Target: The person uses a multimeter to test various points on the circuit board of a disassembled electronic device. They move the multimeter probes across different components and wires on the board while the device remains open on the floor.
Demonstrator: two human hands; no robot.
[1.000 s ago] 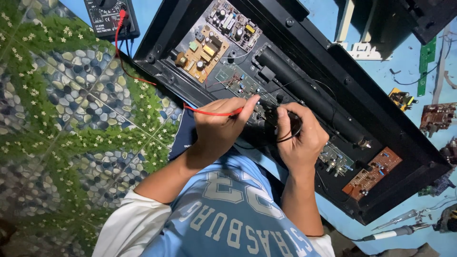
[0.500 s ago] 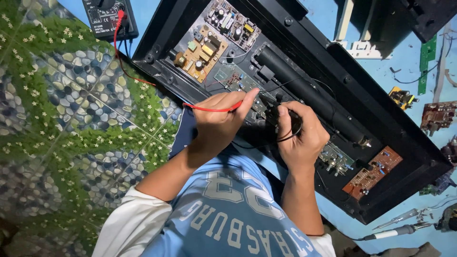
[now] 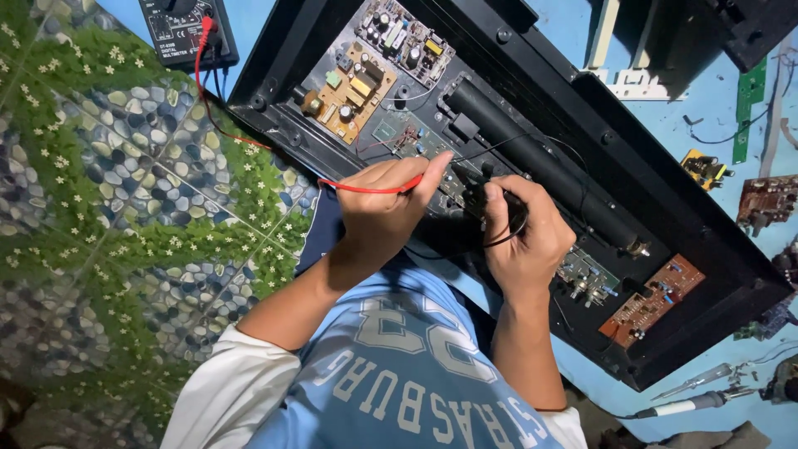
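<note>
- Head view, frame centre: left hand [image 3: 386,208] pinches the red probe [image 3: 378,189], its tip on the green circuit board [image 3: 407,137].
- Right hand [image 3: 524,241] is closed around the black probe [image 3: 482,195], just beside the left.
- Red lead [image 3: 224,125] runs to the multimeter [image 3: 187,29] at upper left.
- Both work inside the open black chassis [image 3: 706,241] on the blue bench [image 3: 706,108].

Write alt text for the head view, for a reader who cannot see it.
A person's left hand holds a red probe and the right hand a black probe over circuit boards inside an opened black electronics case. A red lead runs to a multimeter at top left. A soldering iron lies on the blue surface.
</note>
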